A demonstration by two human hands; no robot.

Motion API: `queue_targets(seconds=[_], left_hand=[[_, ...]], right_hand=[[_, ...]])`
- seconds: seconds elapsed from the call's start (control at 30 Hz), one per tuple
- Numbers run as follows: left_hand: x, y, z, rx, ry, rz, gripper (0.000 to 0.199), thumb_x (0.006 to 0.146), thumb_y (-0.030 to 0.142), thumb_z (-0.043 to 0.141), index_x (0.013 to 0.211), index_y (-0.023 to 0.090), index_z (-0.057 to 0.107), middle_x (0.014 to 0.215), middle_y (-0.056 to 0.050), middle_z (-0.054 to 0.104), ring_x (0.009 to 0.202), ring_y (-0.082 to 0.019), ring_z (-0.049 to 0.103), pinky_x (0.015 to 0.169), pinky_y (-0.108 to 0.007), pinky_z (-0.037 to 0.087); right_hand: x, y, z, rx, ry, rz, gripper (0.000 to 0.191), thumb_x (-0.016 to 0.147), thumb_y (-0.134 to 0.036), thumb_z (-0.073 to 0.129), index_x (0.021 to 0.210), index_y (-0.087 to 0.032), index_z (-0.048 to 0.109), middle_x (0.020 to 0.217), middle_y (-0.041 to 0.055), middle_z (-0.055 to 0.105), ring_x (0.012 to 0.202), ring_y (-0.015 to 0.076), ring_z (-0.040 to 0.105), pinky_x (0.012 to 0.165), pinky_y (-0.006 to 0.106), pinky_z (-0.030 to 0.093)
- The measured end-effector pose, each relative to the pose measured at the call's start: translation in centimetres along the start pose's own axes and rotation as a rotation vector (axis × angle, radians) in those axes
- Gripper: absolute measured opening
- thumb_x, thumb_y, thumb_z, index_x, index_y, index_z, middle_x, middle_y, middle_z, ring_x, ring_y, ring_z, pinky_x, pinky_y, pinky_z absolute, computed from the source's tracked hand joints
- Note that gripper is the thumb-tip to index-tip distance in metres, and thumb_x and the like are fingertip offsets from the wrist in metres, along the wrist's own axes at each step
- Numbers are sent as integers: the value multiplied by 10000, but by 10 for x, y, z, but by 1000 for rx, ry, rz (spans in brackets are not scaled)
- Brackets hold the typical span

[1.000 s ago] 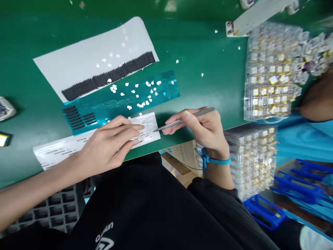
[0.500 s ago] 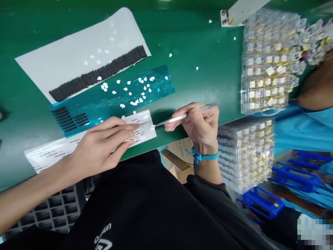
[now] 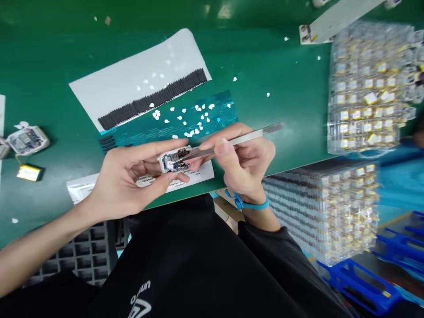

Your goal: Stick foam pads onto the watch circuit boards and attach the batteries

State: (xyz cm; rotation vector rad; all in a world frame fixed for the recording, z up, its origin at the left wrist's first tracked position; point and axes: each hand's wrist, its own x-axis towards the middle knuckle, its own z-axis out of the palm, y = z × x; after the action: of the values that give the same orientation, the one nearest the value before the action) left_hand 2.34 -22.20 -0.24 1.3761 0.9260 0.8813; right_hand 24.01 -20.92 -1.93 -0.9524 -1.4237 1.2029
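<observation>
My left hand (image 3: 132, 176) grips a small white-cased electronic device (image 3: 174, 160) whose circuit board faces up. A small white label (image 3: 171, 165) lies over part of that board. In my right hand (image 3: 247, 161) is a pair of metal tweezers (image 3: 243, 138), held at a slant with the tips reaching into the device beside the label. Below both hands lies a white sheet of printed labels (image 3: 203, 171). Behind them is a blue film strip (image 3: 220, 104) scattered with white round stickers. My left fingers hide the far side of the device's case.
A white sheet (image 3: 132, 79) holds a row of black strips (image 3: 152, 99). An opened device (image 3: 29, 140) and a battery (image 3: 29, 172) lie at the left. Clear trays (image 3: 364, 110) of parts stand at the right, with more stacked trays (image 3: 324, 212) below the table edge.
My left hand has come up off the label sheet and turned, showing the device's open board. The tweezers have moved from the sheet's right end to the device. The view has shifted left.
</observation>
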Motion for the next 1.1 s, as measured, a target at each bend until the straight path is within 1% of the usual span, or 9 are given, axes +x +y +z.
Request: queue_targets(seconds=[0.4,0.57,0.67,0.77,0.83,0.93,0.97,1.03,1.1], left_hand=[[-2,-3,4,63,58,-14,420,903,178,764,1322,188,748,1059,-46,836,812,-255,834,687,-283,726],[-3,-1,2,88,20,-25,423,912,163,736,1336,171,739,1051,-56,836,850,-264,836,671,-278,714],[-2,-2,-1,103,11,-10,392,955,144,667,1339,182,739,1032,-52,839,847,-264,836,654,-278,706],[1,-2,-1,167,11,-9,319,990,159,629,1276,185,769,1025,-42,840,799,-239,833,600,-245,678],[-1,0,-1,208,-16,7,288,997,162,614,1233,185,777,1031,-25,839,791,-212,829,611,-220,667],[-17,8,-3,348,-38,67,248,1005,136,592,1184,187,756,1039,-4,834,778,-158,816,660,-186,649],[-26,11,-5,425,-27,97,235,1008,130,595,1176,193,746,1054,-1,832,789,-146,811,683,-185,644],[-45,16,-12,588,38,154,235,1013,126,603,1188,223,726,1109,0,825,875,-153,806,774,-222,645],[-62,18,-22,701,144,167,265,1013,122,600,1219,256,700,1182,-11,805,1045,-209,784,928,-338,636]], right_hand=[[3,1,-1,-67,-45,-55,131,1044,-241,638,1009,-243,765,874,-17,800,702,152,803,608,268,681],[2,-1,0,-53,-53,-68,157,1055,-189,612,1029,-214,765,879,-23,807,711,126,800,632,243,678],[2,-2,2,-85,-55,-51,148,1053,-210,612,1014,-211,755,884,-12,813,705,143,799,627,265,684],[2,-7,0,-139,-85,-46,136,1045,-259,627,1010,-239,757,901,6,818,696,163,796,620,296,689],[7,-15,-3,-150,-94,-97,139,1035,-257,634,1019,-251,772,902,9,815,694,168,794,614,304,687],[23,-29,-5,-192,-88,-178,156,1029,-266,641,1021,-291,794,918,9,815,751,186,804,653,317,696],[31,-32,-4,-236,-122,-202,159,1029,-276,644,1011,-313,797,943,8,822,788,189,807,690,313,699],[49,-32,3,-330,-301,-253,170,1033,-269,641,993,-334,793,1029,-14,836,909,182,807,820,296,688],[66,-22,15,-380,-483,-305,184,1049,-293,619,988,-307,792,1124,-35,829,1027,182,791,934,315,658]])
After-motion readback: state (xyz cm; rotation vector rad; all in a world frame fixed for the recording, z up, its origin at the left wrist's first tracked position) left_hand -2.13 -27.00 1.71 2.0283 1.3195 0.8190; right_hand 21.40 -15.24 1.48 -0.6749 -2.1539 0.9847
